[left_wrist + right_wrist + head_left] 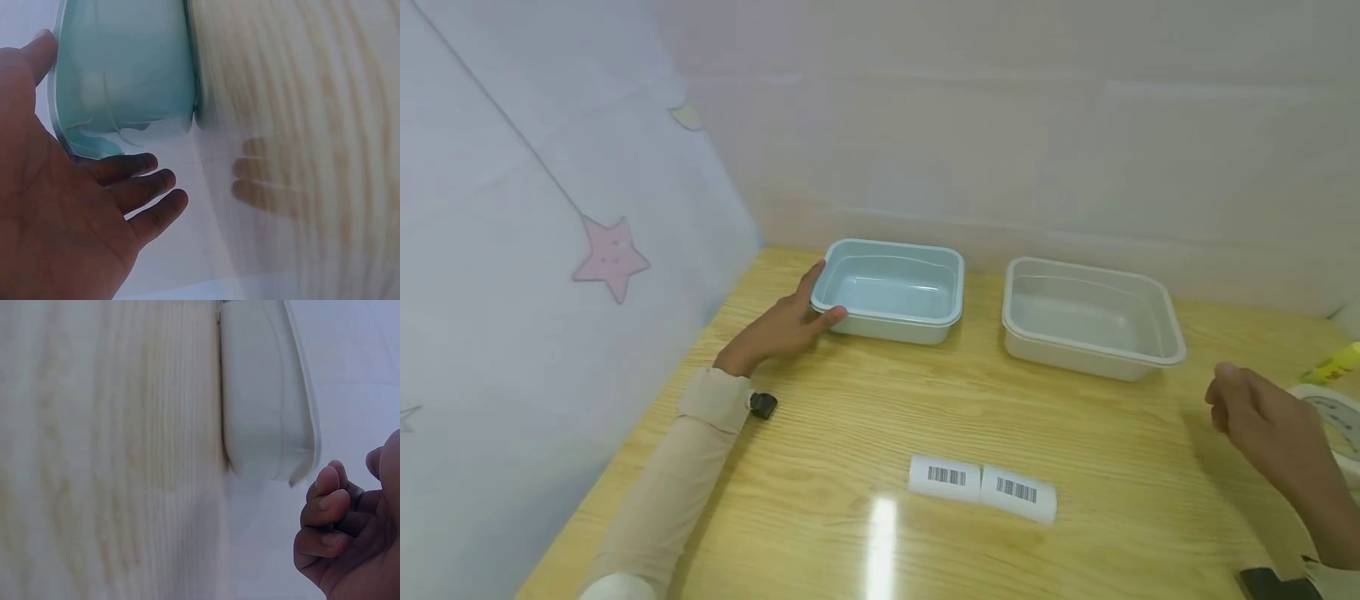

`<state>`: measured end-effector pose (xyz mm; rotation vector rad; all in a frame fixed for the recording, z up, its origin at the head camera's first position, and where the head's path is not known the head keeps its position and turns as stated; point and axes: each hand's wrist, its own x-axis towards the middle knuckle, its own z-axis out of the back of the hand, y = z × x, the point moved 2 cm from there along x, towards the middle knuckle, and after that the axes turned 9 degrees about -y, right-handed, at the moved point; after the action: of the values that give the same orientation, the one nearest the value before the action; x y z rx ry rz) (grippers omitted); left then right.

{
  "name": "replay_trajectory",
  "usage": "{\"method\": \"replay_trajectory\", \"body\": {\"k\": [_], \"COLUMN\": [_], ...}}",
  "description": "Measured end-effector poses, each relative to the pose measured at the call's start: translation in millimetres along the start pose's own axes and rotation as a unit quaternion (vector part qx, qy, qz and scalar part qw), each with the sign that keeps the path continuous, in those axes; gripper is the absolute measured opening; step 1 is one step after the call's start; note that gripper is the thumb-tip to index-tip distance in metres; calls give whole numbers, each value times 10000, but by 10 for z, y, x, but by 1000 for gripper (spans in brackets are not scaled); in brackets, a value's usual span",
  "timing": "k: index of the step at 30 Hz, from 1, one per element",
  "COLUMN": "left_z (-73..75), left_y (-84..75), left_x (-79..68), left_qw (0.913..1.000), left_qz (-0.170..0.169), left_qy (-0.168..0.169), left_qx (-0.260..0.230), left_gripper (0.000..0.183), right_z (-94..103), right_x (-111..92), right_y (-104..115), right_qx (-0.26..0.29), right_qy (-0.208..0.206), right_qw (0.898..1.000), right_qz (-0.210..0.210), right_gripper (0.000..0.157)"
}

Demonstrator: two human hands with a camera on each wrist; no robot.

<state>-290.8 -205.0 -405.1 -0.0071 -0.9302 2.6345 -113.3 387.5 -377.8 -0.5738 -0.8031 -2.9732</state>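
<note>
My left hand [782, 325] is at the left end of a light blue plastic basin [887, 327]. Its thumb touches the front of the rim, while the other fingers extend fairly straight along the basin's end, as the left wrist view shows. To the right of a cream plastic basin [1078, 358], my right hand [1273, 425] hovers with fingers loosely curled and nothing in them. That hand is apart from the basin's corner. Two white rolls [945, 492] with barcode labels lie end to end on the table in front of the basins.
Both basins stand on a wood-grain table [820, 433] near the back wall [940, 125]. A yellow item [1333, 364] and a round white object [1330, 417] lie at the right edge, partly behind my right hand. A patterned wall covering [550, 333] borders the left.
</note>
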Motion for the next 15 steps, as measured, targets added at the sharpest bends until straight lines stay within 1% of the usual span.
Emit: {"method": "replay_trajectory", "body": {"k": [2,4,6,8,10,11,12,13,14,15], "left_z": [10,68,174,316,452,509,555,587,605,608], "left_y": [-5,-21,-55,-100,-175,-222,-277,-344,-415,-488], "left_x": [7,-9,-52,-135,-231,-286,-345,-411,-482,-556], "left_qw": [10000,9998,9988,9963,9903,9849,9770,9663,9523,9360], "left_qz": [-23,-34,-22,26,-123,-306,-560,-854,-1175,-1478], "left_qy": [-3,-56,-166,-349,-648,-861,-1128,-1436,-1751,-2071], "left_qx": [51,204,461,781,1222,1469,1720,1958,2207,2432], "left_gripper": [91,91,92,93,94,92,88,81,72,61], "right_z": [35,53,52,28,-2,-22,-44,-70,-101,-141], "right_x": [-75,-129,-158,-150,-148,-151,-159,-172,-190,-209], "right_y": [57,149,264,400,539,607,675,744,813,880], "right_qx": [-7,37,103,123,86,78,59,63,79,101], "right_qy": [-114,-258,-350,-429,-417,-378,-332,-262,-150,-23], "right_qw": [9999,9996,9992,9981,9967,9955,9939,9922,9913,9900], "right_qz": [75,86,183,435,698,870,1053,1217,1308,1406], "right_gripper": [41,38,34,30,26,24,23,20,20,19]}}
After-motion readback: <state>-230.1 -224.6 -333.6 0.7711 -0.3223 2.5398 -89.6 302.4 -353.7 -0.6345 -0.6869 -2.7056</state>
